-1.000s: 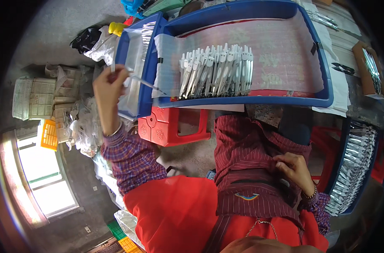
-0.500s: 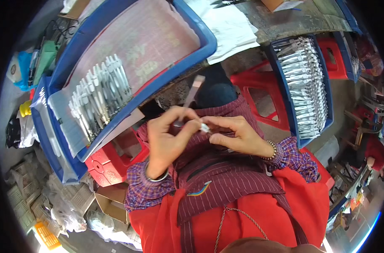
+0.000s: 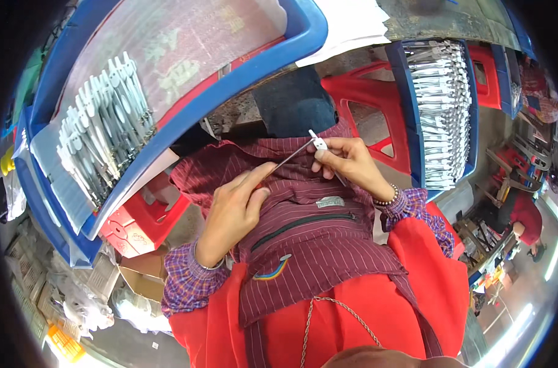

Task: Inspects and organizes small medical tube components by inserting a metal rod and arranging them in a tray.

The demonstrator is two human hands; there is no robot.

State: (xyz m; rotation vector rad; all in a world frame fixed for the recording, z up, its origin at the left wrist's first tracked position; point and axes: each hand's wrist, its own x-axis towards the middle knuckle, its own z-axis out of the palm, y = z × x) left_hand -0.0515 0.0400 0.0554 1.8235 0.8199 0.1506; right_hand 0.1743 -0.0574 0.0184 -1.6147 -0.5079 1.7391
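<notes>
In front of my lap, my right hand (image 3: 349,164) pinches a slim silver-white metal piece (image 3: 320,143) between thumb and fingers. Its narrow tip points up, and a thin grey end shows below the fingers. My left hand (image 3: 235,208) is closed around a thin dark rod-shaped tool (image 3: 294,154), index finger stretched along it. The rod's far end meets the white piece or lies just in front of it; I cannot tell which. The handle end is mostly hidden in my palm.
A large blue tray (image 3: 196,113) at the left holds a row of similar slim metal pieces (image 3: 104,126). At the right, a blue bin (image 3: 417,116) full of them sits on a red stool (image 3: 383,119). White paper (image 3: 352,27) lies on the worktable (image 3: 450,27).
My hands, close together before, have moved apart; the left is lower and to the left. The rod now reaches across to the white piece, which my right hand has raised.
</notes>
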